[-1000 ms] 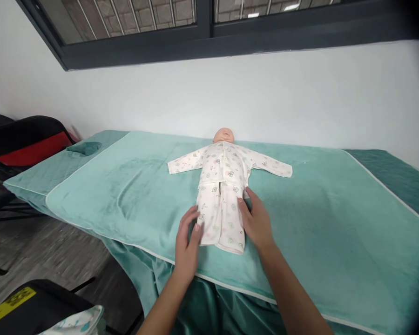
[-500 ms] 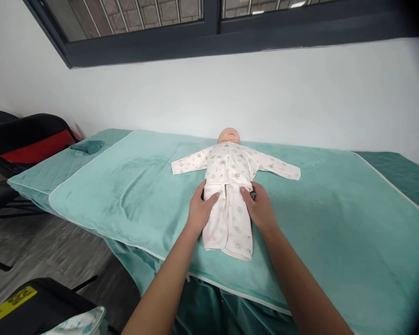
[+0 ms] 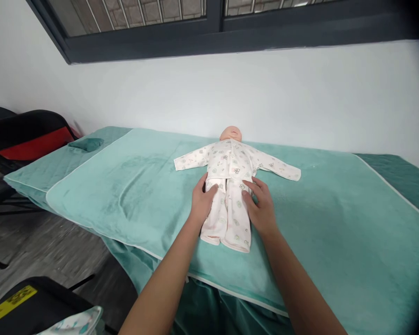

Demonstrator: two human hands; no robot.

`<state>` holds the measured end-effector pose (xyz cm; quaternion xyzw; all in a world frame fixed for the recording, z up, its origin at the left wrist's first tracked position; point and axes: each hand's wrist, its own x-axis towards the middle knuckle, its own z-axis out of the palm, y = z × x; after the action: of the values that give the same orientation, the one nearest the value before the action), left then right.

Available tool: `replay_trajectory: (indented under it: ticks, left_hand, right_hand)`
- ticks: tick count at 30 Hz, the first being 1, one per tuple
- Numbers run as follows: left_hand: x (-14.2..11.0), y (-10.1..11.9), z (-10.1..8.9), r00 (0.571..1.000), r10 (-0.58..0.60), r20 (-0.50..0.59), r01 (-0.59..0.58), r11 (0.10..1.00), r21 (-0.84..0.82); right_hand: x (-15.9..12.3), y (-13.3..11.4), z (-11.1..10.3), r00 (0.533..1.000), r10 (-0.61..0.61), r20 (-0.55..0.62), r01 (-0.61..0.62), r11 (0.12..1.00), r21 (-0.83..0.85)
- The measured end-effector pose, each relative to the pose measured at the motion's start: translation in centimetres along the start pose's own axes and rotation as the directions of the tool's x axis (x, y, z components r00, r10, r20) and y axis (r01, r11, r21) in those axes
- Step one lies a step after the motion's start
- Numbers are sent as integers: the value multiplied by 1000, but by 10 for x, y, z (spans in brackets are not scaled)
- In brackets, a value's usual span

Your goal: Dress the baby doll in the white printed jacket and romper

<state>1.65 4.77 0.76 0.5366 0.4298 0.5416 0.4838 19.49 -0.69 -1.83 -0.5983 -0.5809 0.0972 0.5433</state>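
A baby doll [image 3: 231, 134] lies on its back on a teal towel [image 3: 132, 186], head toward the wall, arms spread. It wears a white patterned top [image 3: 232, 160] and matching trousers [image 3: 228, 216]. My left hand [image 3: 202, 200] rests on the left side of the trousers' waist, thumb over the fabric and fingers curled at its edge. On the right side of the waist lies my right hand [image 3: 261, 207], fingers bent and pressed onto the cloth. Whether either hand pinches the waistband is hard to tell.
The towel covers a bed against a white wall under a dark-framed window [image 3: 212, 28]. A small folded teal cloth [image 3: 85, 144] lies at the bed's far left. Black and red chairs [image 3: 28, 139] stand left. A black case [image 3: 24, 304] and patterned cloth [image 3: 78, 323] sit near the floor at lower left.
Both hands slid up from the doll's trouser legs to the waist a second ago and have stayed there, with the trousers drawn slightly higher.
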Motion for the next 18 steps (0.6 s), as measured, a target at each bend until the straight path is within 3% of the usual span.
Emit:
replay_trajectory:
  ticks: [4,7,10,13,16,18]
  left_hand:
    - [-12,1,-7,998,-29,-54,30,999,25]
    - [-30,2,-17,997,-5,-83,16,991,131]
    - [-66,-6,-43,993,101,-55,-78,940,332]
    - [-118,-29,-99,966,234,-111,-121,787,605]
    - [-176,-56,-186,904,409,-127,-111,510,853]
    - [-213,-65,-251,910,393,-129,-5,322,947]
  right_hand:
    - [-1,-2,-1,999,27,-30,-26,999,40]
    - [-1,-2,-2,985,158,-63,-153,985,80]
    - [-3,0,-5,950,306,-57,-304,952,34]
    - [-9,0,-10,933,359,-20,-359,933,-3]
    - [-22,-4,-17,916,401,-20,-399,914,75]
    - [-33,-9,-23,897,441,-19,-437,894,102]
